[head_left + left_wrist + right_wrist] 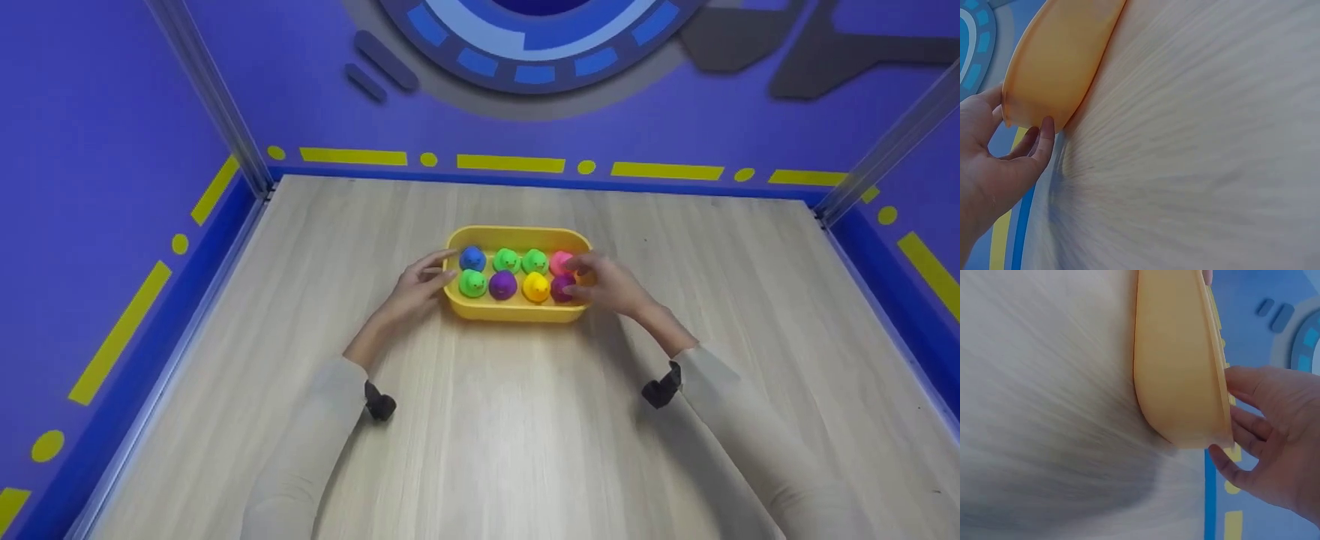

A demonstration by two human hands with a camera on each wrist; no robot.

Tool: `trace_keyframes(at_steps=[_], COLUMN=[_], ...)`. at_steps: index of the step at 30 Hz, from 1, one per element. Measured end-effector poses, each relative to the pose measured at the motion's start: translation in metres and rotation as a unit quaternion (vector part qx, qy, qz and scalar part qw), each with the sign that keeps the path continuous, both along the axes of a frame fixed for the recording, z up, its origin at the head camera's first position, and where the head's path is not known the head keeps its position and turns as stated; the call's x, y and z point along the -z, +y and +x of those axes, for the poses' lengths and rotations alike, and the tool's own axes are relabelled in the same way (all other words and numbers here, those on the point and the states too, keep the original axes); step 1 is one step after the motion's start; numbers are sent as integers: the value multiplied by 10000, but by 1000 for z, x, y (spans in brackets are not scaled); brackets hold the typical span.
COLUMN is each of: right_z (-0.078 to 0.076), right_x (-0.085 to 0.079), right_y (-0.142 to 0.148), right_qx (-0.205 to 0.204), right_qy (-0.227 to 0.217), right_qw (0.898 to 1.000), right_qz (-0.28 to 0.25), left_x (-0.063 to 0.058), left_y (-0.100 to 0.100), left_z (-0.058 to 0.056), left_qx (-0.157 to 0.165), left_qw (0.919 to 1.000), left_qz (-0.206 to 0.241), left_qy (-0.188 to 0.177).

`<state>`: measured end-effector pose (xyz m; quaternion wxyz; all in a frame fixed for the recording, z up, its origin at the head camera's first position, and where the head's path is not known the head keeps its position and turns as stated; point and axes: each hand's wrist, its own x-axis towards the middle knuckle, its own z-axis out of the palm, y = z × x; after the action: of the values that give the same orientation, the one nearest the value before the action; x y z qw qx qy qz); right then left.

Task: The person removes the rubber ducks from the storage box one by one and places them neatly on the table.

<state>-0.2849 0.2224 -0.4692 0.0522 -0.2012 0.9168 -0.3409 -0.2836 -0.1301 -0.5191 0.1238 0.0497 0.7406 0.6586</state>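
Note:
A yellow plastic basin point(517, 312) holds several small toy ducks, among them a blue duck point(472, 259), a green duck point(473, 283), a purple duck point(502, 285) and a yellow duck point(536, 286). My left hand point(417, 287) is at the basin's left end, its fingers spread and lightly bent along the rim. Over the right end reaches my right hand point(611, 285), thumb and fingers apart, beside a pink duck point(560, 262) and another purple duck point(561, 288). An orange patch shows under that hand; whether the fingers pinch anything is hidden by the basin wall point(1179, 365).
The basin stands on a light wooden table point(495, 435). Blue-purple panels point(315, 112) with yellow markings enclose the back and both sides. Metal posts point(225, 105) mark the back corners. A black strap device point(380, 403) is on each wrist.

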Motion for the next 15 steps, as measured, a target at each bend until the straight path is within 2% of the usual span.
trace_keyframes(at_steps=[3, 10, 15], right_z=[-1, -1, -1], right_x=[2, 4, 2], right_y=[-5, -9, -14], right_qx=[-21, 76, 142], right_qy=[103, 156, 332], right_qw=[9992, 9962, 9902], right_qz=[386, 857, 1349], left_x=[0, -1, -1], left_y=[0, -1, -1], left_z=[0, 1, 1], left_qx=[-11, 85, 164], left_qw=[10000, 9995, 9979], left_qz=[-83, -298, -481], left_qy=[29, 113, 396])
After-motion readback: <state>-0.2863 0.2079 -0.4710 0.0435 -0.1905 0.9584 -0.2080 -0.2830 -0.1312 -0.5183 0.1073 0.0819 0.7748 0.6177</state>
